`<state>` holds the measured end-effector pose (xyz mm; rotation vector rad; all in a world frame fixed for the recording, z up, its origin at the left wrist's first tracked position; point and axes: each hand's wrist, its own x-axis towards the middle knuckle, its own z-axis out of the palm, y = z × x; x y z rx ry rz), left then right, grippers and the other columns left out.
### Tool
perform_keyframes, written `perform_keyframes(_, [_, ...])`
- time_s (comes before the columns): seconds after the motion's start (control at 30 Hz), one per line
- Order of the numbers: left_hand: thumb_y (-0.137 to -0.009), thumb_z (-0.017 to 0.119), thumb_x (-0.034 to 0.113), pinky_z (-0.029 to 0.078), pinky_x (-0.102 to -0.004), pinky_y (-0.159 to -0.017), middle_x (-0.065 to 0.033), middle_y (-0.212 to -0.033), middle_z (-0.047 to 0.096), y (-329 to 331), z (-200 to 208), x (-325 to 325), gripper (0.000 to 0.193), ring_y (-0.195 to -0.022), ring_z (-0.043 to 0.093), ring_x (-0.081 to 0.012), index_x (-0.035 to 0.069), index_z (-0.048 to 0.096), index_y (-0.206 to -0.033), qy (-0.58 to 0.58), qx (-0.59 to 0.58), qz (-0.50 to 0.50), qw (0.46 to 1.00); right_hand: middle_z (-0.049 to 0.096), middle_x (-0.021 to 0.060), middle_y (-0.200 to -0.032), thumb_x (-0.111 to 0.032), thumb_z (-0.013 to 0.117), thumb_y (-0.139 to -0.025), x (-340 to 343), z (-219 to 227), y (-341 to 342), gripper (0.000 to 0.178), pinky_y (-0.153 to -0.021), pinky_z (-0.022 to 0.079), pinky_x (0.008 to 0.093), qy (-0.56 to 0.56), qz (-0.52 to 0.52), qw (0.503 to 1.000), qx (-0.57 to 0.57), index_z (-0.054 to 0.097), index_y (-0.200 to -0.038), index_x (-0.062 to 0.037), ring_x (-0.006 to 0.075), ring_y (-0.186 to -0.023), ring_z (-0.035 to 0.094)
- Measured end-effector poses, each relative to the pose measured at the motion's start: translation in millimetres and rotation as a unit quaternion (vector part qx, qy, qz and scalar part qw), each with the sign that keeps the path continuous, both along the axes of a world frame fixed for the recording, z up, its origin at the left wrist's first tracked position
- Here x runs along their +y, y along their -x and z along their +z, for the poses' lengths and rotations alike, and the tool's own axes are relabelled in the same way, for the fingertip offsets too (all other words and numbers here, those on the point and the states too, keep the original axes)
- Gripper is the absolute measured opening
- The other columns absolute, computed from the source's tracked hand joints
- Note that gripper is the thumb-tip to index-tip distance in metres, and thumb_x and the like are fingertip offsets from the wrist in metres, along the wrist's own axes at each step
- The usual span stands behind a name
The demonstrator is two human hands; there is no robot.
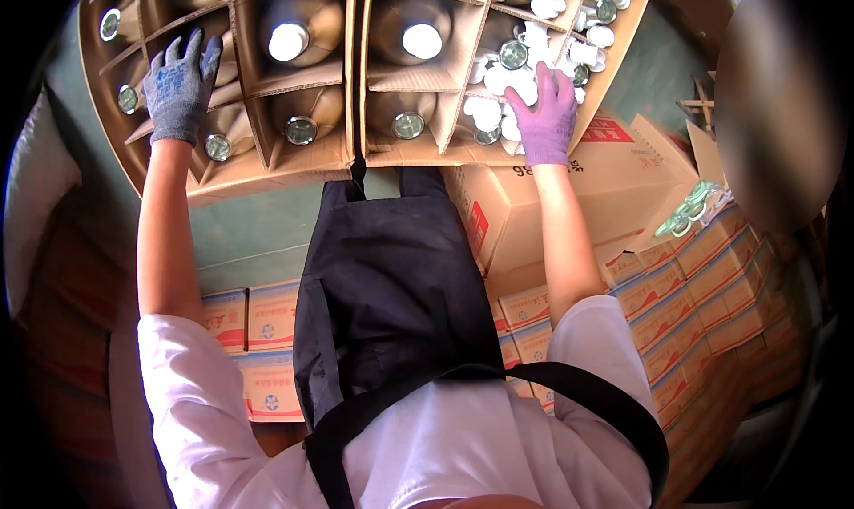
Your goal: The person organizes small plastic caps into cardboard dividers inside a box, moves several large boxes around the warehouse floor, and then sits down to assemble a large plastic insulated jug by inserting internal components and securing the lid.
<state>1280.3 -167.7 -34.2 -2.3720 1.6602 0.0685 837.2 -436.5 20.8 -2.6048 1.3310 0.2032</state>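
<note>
Nearest, one black apron (400, 295), with printed small boxes (271, 318) stacked to left and right below it and one larger closed carton (543, 211) to the right. Beyond, two divided cartons side by side: at the left carton (253, 178), one left hand (181, 91) in a grey glove, fingers spread wide over the dividers, no item seen in its grasp; at the right carton (405, 158), one right hand (546, 119) in a purple glove, thumb apart from fingers over loose white stoppers (483, 113), whether gripping one cannot be told. Glass bottles (408, 125) upright in the compartments, two farther ones, either side of the central seam, with white tops (422, 41).
</note>
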Motion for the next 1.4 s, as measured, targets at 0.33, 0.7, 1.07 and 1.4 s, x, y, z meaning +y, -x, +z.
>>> perform_keyframes(0.33, [-0.094, 0.047, 0.040, 0.046, -0.0441, -0.085, -0.0138, -0.110, 0.062, 0.4, -10.6, -14.4, 0.036, -0.097, 0.059, -0.0356, 0.014, 0.063, -0.113, 0.052, 0.071, 0.173, 0.981, 0.044, 0.0195, -0.129, -0.020, 0.079, -0.071, 5.5, -19.7, 16.7, 0.046, -0.092, 0.046, 0.0400, -0.017, -0.006, 0.992, -0.126, 0.060, -0.110, -0.0045, 0.0314, -0.108, 0.054])
perform_keyframes(0.7, [-0.072, 0.070, 0.028, 0.019, -0.0563, -0.110, -0.0156, -0.142, 0.039, 237.7, 69.1, -161.9, 0.045, -0.135, 0.028, -0.0392, 0.013, 0.063, -0.114, 0.220, 0.301, -0.057, 0.926, 0.055, 0.0138, -0.116, -0.003, 0.072, -0.073, 7.3, 2.0, 5.4, 0.041, -0.091, 0.047, 0.0387, -0.007, -0.049, 0.961, -0.271, 0.057, -0.111, -0.0046, 0.0310, -0.107, 0.055])
perform_keyframes(1.07, [-0.081, 0.052, 0.016, 0.013, -0.0496, -0.116, -0.0116, -0.152, 0.026, 278.9, 22.4, -229.1, 0.053, -0.141, 0.018, -0.0326, 0.005, 0.051, -0.132, 0.121, 0.264, 0.023, 0.957, 0.047, 0.0120, -0.133, -0.018, 0.055, -0.087, -34.9, -19.2, -38.9, 0.043, -0.113, 0.018, 0.0521, 0.046, 0.241, 0.969, -0.023, 0.050, -0.129, -0.0097, 0.0314, -0.132, 0.035])
perform_keyframes(1.4, [-0.062, 0.075, 0.030, 0.016, -0.0597, -0.110, -0.0163, -0.148, 0.032, 277.1, 60.1, -190.6, 0.041, -0.138, 0.024, -0.0395, 0.008, 0.067, -0.096, 0.153, 0.348, -0.004, 0.925, 0.030, 0.0179, -0.148, -0.038, 0.058, -0.085, -44.6, -10.4, -22.9, 0.059, -0.114, 0.015, 0.0524, -0.131, 0.209, 0.967, -0.059, 0.044, -0.136, -0.0110, 0.0421, -0.139, 0.019])
